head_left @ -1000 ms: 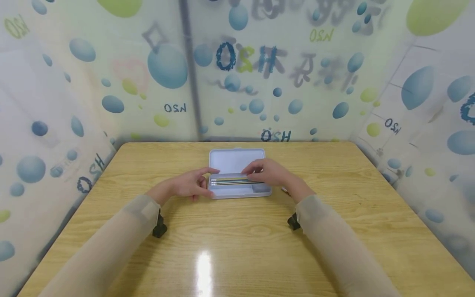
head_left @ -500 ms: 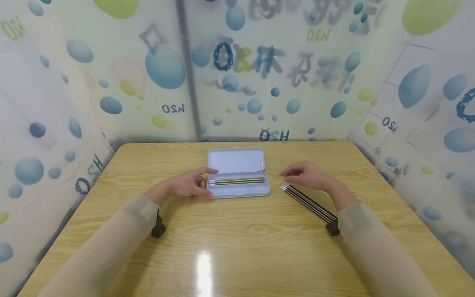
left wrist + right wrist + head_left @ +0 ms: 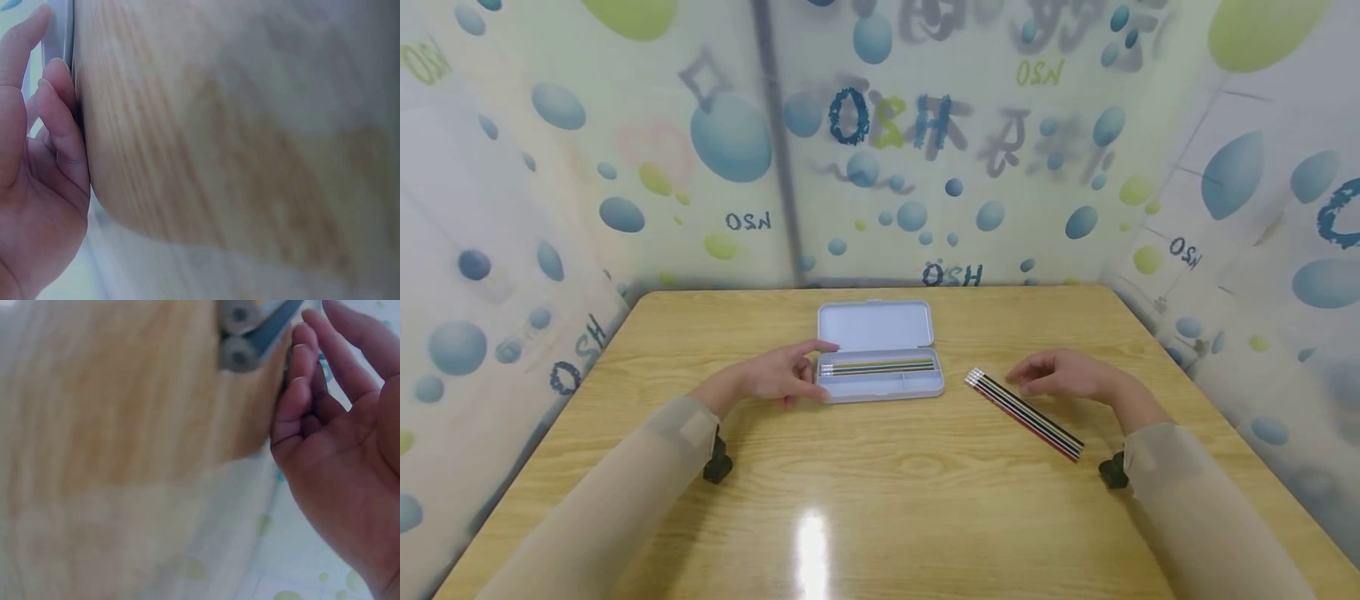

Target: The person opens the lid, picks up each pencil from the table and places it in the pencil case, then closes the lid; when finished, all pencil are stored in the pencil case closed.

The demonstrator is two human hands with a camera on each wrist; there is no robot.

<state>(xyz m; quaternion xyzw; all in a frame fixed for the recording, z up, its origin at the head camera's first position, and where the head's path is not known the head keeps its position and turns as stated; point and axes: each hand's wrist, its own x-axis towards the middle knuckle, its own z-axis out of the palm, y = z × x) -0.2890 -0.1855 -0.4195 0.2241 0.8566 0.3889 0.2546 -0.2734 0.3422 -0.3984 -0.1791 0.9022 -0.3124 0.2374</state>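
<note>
A white pencil case [image 3: 880, 388] lies with its lid folded back on the table, several pencils [image 3: 880, 365] in its rear compartment. My left hand [image 3: 778, 372] holds the case at its left end, index finger near the hinge and thumb at the front corner. To the right, a row of dark, striped pencils [image 3: 1026, 417] lies slanted on the table, pale ends toward the case. My right hand [image 3: 1067, 375] hovers just beyond this row with fingers loosely bent, holding nothing. In the right wrist view, pencil ends [image 3: 240, 356] show close to the fingertips.
The wooden table [image 3: 880, 483] reaches to a patterned curtain [image 3: 925, 192] at the back and both sides. Inside the case, a small divider [image 3: 906, 382] splits the front compartment.
My right hand has left the pencils in the case and moved right, past the row on the table, uncovering it. My left hand has stayed at the case.
</note>
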